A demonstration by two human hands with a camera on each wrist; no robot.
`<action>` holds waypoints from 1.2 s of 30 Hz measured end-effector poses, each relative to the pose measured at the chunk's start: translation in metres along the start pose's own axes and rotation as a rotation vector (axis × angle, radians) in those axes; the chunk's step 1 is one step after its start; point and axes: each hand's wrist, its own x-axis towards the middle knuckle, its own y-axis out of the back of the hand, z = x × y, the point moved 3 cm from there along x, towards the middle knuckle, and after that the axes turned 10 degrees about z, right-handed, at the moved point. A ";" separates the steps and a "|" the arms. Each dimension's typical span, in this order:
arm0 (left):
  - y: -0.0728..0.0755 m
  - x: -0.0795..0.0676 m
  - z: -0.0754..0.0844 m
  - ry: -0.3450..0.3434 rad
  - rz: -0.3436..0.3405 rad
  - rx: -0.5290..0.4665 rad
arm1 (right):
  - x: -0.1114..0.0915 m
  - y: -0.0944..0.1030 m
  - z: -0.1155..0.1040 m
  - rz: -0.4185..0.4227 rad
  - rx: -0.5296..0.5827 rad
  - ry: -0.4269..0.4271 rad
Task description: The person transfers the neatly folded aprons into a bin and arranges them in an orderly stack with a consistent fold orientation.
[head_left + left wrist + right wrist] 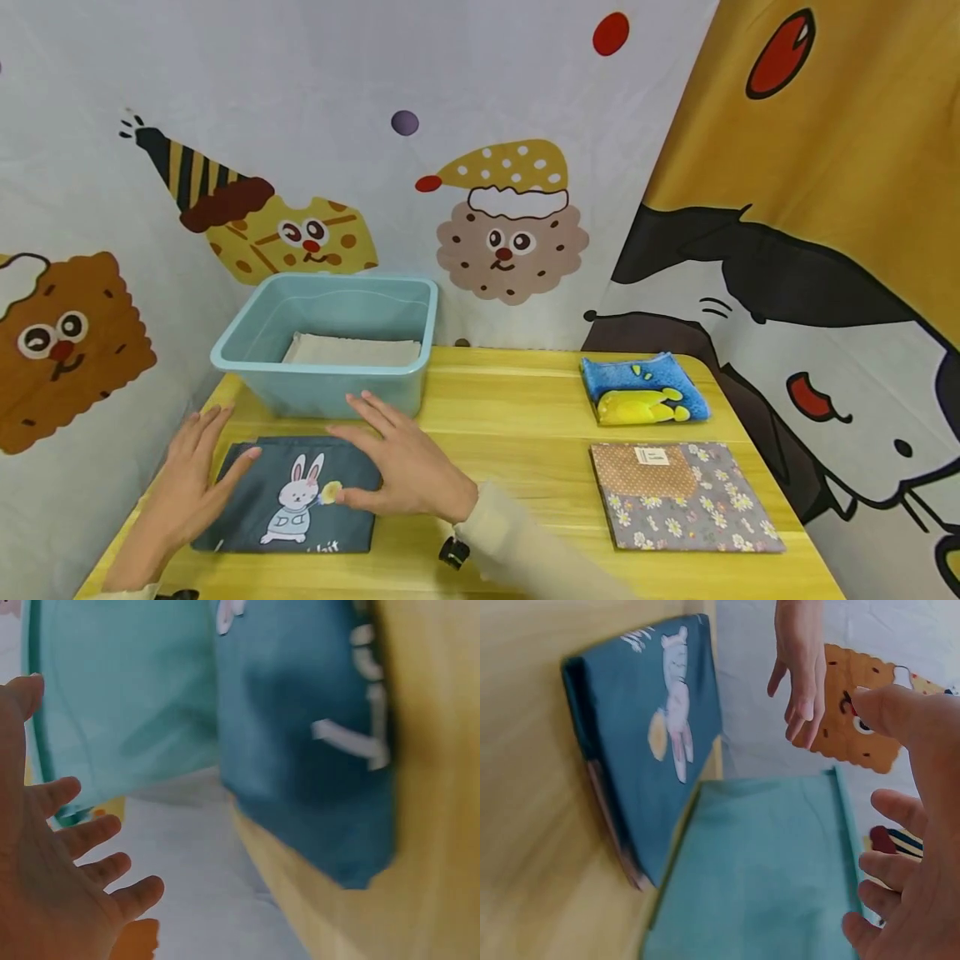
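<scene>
Nearest, left side: one folded dark cloth (296,500) with a rabbit print, lying flat on the wooden surface (517,467). Risk, as I judge it from where I stand: pinching the top layer alone could undo the fold, and a careless forward push could crumple the far edge against the basin (345,393). Left hand (183,492): at the cloth's left edge, fingers parted and nearly straight, holding nothing. Right hand (408,467): over the far right part, fingers spread wide, likewise holding nothing; in the wrist views neither appears to touch the cloth. Near right, well apart: one daisy-patterned cloth (686,508), folded, with a small white label (652,456). Beyond it: one blue bundle (645,390) with a yellow motif. Far left, just behind the rabbit print: the basin, pale blue, containing one off-white cloth (352,351). Farthest: one white hanging (337,67) with cartoon faces.
</scene>
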 end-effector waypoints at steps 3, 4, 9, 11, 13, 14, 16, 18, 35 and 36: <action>-0.007 -0.005 -0.004 0.021 -0.045 0.014 | -0.002 -0.013 -0.001 -0.044 0.020 -0.010; -0.009 -0.007 -0.006 0.023 -0.061 0.015 | -0.003 -0.017 -0.001 -0.057 0.024 -0.014; -0.018 -0.012 -0.011 0.014 -0.158 0.029 | -0.008 -0.041 0.002 -0.124 0.064 -0.033; -0.020 -0.013 -0.012 0.014 -0.200 0.044 | -0.011 -0.050 0.003 -0.158 0.077 -0.040; -0.022 -0.015 -0.014 0.027 -0.248 0.069 | -0.013 -0.060 0.002 -0.198 0.093 -0.050; -0.023 -0.015 -0.014 0.032 -0.269 0.081 | -0.015 -0.065 0.002 -0.219 0.102 -0.057; -0.024 -0.016 -0.014 0.034 -0.295 0.094 | -0.016 -0.072 0.001 -0.257 0.118 -0.067; -0.027 -0.017 -0.013 0.031 -0.318 0.102 | -0.018 -0.078 -0.001 -0.291 0.118 -0.072; -0.040 -0.020 -0.011 0.050 -0.369 0.089 | -0.023 -0.101 -0.001 -0.354 0.111 -0.150; -0.040 -0.019 -0.010 0.052 -0.372 0.088 | -0.023 -0.101 -0.001 -0.352 0.113 -0.153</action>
